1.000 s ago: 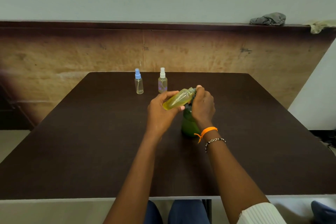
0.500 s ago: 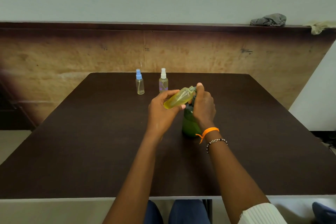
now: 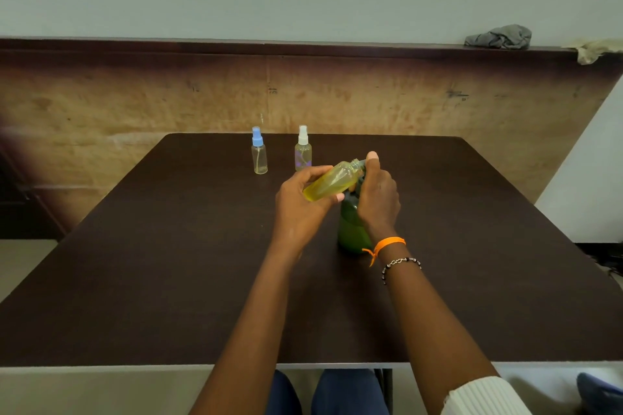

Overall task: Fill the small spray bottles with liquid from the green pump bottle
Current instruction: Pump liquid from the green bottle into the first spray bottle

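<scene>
- Two hands meet over the middle of the dark surface (image 3: 168, 280) in the head view, the only view there is.
- The left hand (image 3: 298, 209) holds a small bottle (image 3: 332, 180), with fingers and thumb curled round its body.
- That bottle has no cap, lies tipped with its open neck toward the right, and looks nearly full of yellow liquid.
- The right hand (image 3: 377, 195) sits on top of the green bottle (image 3: 352, 229), which stands on the surface just below both hands.
- Its fingers curl over the pump, and one finger (image 3: 372, 156) sticks up by the small bottle's neck; the hand hides the pump, so I cannot tell how hard it presses.
- Two more small bottles stand near the far edge, well apart from the hands: one with a blue cap (image 3: 259, 155) and one with a white cap (image 3: 303, 152). Both are capped. The blue one looks almost empty, and the white one has some liquid in it.
- I think the step now is pumping liquid into the open neck.
- To do it well, keep the neck right at the spout so no drops miss.
- Press the pump slowly and gently, because the small bottle is close to full.
- Tip the bottle up more before it spills from the neck.
- Hold the green bottle steady so it does not slide.
</scene>
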